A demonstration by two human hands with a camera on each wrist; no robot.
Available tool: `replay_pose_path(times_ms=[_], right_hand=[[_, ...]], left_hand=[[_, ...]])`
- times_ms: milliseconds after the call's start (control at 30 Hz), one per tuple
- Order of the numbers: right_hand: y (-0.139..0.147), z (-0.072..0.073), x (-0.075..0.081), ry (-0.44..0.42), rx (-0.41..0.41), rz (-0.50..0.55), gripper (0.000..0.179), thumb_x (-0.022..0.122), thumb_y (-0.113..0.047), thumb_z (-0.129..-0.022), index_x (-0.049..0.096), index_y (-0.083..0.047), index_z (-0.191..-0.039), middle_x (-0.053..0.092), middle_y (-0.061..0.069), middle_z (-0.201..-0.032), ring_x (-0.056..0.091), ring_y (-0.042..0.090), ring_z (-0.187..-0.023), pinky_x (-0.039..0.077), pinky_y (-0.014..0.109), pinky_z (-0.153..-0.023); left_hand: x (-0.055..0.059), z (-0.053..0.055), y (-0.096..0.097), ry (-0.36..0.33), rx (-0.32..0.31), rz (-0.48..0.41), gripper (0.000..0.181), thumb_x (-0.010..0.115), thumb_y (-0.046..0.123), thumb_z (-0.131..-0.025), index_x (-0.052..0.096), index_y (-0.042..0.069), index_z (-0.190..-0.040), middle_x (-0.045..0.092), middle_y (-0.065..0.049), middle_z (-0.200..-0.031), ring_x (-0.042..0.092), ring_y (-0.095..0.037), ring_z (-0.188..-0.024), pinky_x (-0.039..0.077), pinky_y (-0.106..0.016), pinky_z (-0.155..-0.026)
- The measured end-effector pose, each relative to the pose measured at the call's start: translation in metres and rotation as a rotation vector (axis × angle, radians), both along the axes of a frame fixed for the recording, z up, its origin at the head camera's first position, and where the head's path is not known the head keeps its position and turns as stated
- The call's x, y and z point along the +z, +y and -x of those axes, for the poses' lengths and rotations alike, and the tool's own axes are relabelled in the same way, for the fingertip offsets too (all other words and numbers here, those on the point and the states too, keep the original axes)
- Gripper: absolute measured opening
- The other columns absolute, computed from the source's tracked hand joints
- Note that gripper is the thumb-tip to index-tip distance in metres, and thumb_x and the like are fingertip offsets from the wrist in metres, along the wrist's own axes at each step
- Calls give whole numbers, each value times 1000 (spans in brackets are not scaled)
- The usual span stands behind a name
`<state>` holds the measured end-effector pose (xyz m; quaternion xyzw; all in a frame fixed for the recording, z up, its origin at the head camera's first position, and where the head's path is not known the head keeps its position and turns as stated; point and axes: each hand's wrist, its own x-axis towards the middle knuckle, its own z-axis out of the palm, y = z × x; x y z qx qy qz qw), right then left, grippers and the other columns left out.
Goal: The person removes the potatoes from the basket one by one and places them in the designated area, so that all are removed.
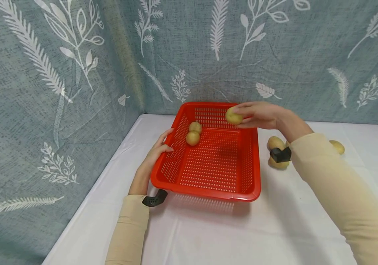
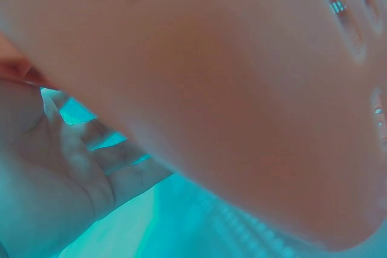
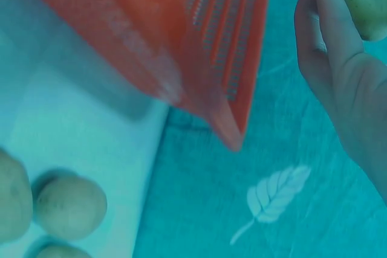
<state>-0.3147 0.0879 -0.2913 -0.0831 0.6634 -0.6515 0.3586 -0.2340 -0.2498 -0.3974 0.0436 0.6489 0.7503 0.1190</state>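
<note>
A red plastic basket [image 1: 205,193] with slotted walls stands on the white cloth. My left hand [image 1: 152,156] holds its left rim, with the thumb over the edge; the left wrist view shows the fingers [image 2: 136,179] along the outside of the wall. Above the basket's far right corner, my right hand [image 1: 263,115] pinches a yellowish potato [image 1: 233,116] between thumb and fingers. The right wrist view shows that potato [image 3: 366,1] in the fingers too. Two potatoes [image 1: 193,138] lie together inside the basket against its left wall.
Several more potatoes [image 1: 276,142] lie on the cloth right of the basket, partly hidden by the right forearm. Another potato [image 1: 338,147] shows beyond the sleeve. A blue-green curtain [image 1: 192,55] with white leaf patterns hangs behind and to the left of the table.
</note>
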Motion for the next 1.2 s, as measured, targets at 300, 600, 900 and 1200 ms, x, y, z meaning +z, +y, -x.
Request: replay_pose_path(times_ms=[300, 600, 900, 1200], right_hand=[[32, -5, -1, 18, -63, -7, 59, 50, -19, -99, 21, 1, -146, 38, 13, -127, 55, 20, -107, 35, 39, -102], [64, -12, -12, 59, -128, -31, 56, 51, -21, -98, 24, 3, -141, 44, 9, -121, 57, 16, -104, 45, 33, -93], [99, -18, -38, 2, -173, -72, 73, 50, -24, -98, 4, 4, -149, 34, 10, -126, 61, 13, -95, 42, 31, -95], [130, -29, -67, 30, -173, -81, 54, 48, -20, -100, 22, 6, -139, 51, 0, -110, 57, 10, -95, 46, 30, -90]], left_hand=[[0, 0, -1, -14, -2, -11, 70, 37, 1, -87, 21, 22, -152, 30, -15, -142, 46, -28, -106, 48, -31, -78], [0, 1, -1, -19, 2, -2, 70, 38, 0, -87, 22, 22, -152, 30, -13, -142, 46, -26, -105, 47, -30, -77], [1, 2, 0, -2, -20, 15, 69, 36, 1, -88, 19, 20, -152, 28, -17, -143, 46, -27, -105, 47, -30, -78], [1, 1, -1, -3, -14, -8, 69, 35, -1, -88, 20, 20, -152, 29, -17, -141, 46, -27, -105, 47, -29, -77]])
